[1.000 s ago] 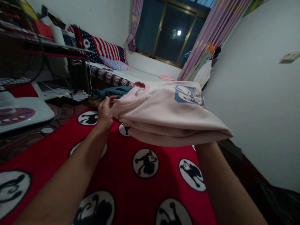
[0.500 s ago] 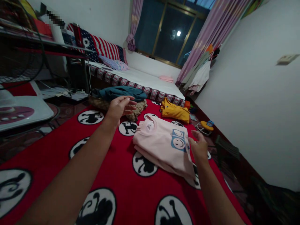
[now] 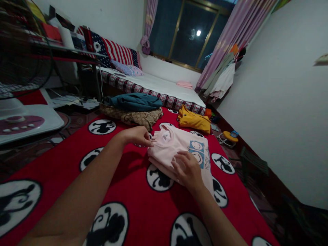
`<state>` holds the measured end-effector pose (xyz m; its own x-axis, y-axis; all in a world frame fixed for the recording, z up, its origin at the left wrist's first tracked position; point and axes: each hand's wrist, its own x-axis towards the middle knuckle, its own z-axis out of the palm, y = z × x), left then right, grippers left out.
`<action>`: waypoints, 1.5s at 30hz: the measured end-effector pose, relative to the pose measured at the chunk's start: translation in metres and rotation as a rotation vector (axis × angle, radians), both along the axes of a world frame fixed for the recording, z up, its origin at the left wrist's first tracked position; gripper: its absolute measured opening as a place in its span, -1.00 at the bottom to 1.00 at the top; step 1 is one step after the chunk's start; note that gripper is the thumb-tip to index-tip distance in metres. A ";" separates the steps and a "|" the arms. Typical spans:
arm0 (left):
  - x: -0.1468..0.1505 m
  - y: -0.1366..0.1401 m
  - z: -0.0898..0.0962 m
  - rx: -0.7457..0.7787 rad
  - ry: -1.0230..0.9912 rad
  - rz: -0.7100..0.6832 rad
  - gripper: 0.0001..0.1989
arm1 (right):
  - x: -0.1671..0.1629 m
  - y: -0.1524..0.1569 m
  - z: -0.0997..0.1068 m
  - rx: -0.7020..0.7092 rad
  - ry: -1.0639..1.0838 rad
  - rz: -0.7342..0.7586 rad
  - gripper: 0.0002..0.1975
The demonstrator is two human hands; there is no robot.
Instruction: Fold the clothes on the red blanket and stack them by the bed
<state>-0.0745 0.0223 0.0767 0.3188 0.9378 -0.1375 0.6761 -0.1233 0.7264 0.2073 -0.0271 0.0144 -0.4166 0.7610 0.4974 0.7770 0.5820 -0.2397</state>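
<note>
A folded pink shirt lies on the red blanket, its round collar toward the left and a blue smiley print on the front. My left hand is at the collar end, with thumb and fingers pinched on the cloth at its left edge. Over the middle of the shirt rests my right hand, fingers apart and palm down, partly covering the print. Behind the shirt sits a yellow garment. A teal garment lies on a brown patterned cloth at the far left.
A bed with a white sheet stands beyond the blanket, under the window. To the left are a fan base and a cluttered desk. A small yellow stool and a dark green stool stand by the right wall.
My left hand has come down from above onto the shirt's left edge and pinched it. My right hand has moved left from the shirt's right edge to over its middle.
</note>
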 end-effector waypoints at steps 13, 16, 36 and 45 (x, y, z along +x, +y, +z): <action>0.025 0.007 -0.012 0.016 -0.615 -0.140 -0.68 | -0.003 0.003 -0.024 -0.227 0.711 -0.033 -0.82; 0.040 0.009 -0.017 0.115 -0.640 -0.128 -0.73 | 0.001 0.006 -0.026 -0.273 0.827 -0.068 -0.78; 0.071 -0.018 0.011 0.224 -0.221 0.146 -0.55 | -0.003 -0.008 -0.025 -0.228 0.698 0.163 -0.79; 0.022 -0.017 0.024 0.119 0.221 0.161 -0.73 | -0.010 -0.014 -0.018 -0.111 0.250 0.315 -0.73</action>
<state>-0.0528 0.0049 0.1008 0.1392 0.9876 -0.0733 0.8341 -0.0770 0.5462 0.1974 -0.0413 -0.0036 -0.5142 0.6704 0.5349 0.4749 0.7420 -0.4732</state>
